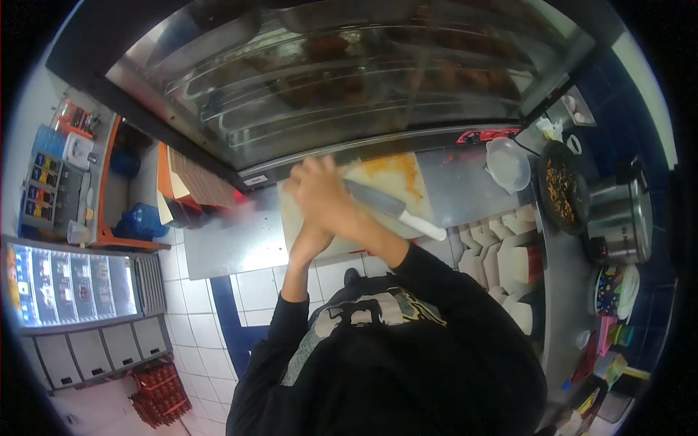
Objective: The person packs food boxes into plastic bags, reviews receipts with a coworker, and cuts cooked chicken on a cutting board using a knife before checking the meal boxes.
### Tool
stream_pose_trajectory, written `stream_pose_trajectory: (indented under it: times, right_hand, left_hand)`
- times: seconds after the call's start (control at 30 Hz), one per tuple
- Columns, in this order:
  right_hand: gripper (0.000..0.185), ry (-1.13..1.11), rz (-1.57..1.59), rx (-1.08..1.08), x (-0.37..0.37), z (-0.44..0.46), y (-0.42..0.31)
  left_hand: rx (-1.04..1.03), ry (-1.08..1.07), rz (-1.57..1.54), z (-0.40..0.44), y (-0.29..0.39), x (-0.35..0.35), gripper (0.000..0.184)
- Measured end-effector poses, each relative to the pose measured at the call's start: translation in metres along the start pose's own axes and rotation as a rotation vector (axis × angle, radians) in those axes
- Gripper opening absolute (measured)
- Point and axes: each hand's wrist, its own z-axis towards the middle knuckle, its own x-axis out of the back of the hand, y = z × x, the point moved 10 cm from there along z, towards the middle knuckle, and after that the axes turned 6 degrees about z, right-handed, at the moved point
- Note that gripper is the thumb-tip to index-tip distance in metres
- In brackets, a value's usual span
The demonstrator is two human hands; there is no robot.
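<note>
My right hand (331, 200) lies over my left hand (313, 236), and the two are pressed together above a pale cutting board (291, 203). Motion smears the fingertips, and most of the left hand is hidden beneath the right. Just right of my hands, a knife (378, 200) with a broad blade and white handle rests on the board, its handle pointing toward the lower right. Orange-brown stains (396, 171) mark the far right part of the board. I cannot make out anything held between the hands.
A glass-fronted display case (349, 80) with trays of food rises behind the steel counter (233, 236). To the right are a clear plastic tub (507, 166), a dark stone bowl of bits (561, 185), a steel pot (618, 218) and open cardboard boxes (502, 247). Folded cardboard (200, 182) stands left.
</note>
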Motion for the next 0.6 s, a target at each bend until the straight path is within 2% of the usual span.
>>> stream_pose_trajectory:
  times: [0.03,0.07,0.13,0.17,0.2,0.23,0.3,0.33,0.37,0.43,0.5,0.53,0.6]
  right_hand:
    - [0.023,-0.118,-0.14,0.047,-0.009,-0.007,-0.019]
    - [0.023,-0.109,-0.146,0.034,0.006,-0.013,-0.029]
    - [0.033,0.384,0.093,0.143,0.089,-0.03,-0.055]
    - [0.033,0.39,0.089,0.138,0.09,-0.043,-0.055]
    - [0.034,0.491,0.132,0.031,0.098,-0.063,-0.043]
    - [0.035,0.588,0.174,-0.078,0.101,-0.08,-0.028]
    - [0.031,0.576,0.144,-0.181,0.09,-0.091,-0.008]
    - [0.028,0.571,0.116,-0.265,0.085,-0.097,0.007]
    - [0.022,0.624,0.082,-0.249,0.089,-0.102,0.012]
    - [0.022,0.638,0.067,-0.23,0.094,-0.107,0.019]
    - [0.022,0.648,0.059,-0.204,0.099,-0.113,0.02]
    - [0.022,0.591,0.093,-0.128,0.094,-0.116,0.009]
    - [0.022,0.529,0.126,-0.045,0.095,-0.12,0.012]
  left_hand:
    - [-0.012,-0.014,0.002,0.003,0.003,-0.002,0.042]
    - [0.004,-0.012,-0.261,0.006,0.003,-0.001,0.045]
    - [0.044,-0.002,-0.785,0.013,0.003,0.003,0.051]
    - [0.072,0.005,-1.047,0.015,0.003,0.004,0.054]
    - [0.107,0.012,-1.312,0.016,0.006,0.003,0.057]
    - [0.114,0.004,-1.316,0.018,0.012,0.001,0.057]
    - [0.066,0.099,-1.061,0.023,0.031,0.008,0.058]
    - [0.068,0.085,-1.066,0.026,0.036,-0.001,0.058]
    - [0.079,0.134,-1.075,0.031,0.038,-0.005,0.06]
    - [0.079,0.175,-1.076,0.043,0.042,-0.015,0.061]
    - [0.112,0.205,-1.202,0.057,0.033,-0.03,0.061]
    - [0.101,0.204,-1.201,0.063,0.03,-0.034,0.061]
    - [0.275,0.185,-1.504,0.068,0.02,-0.055,0.061]
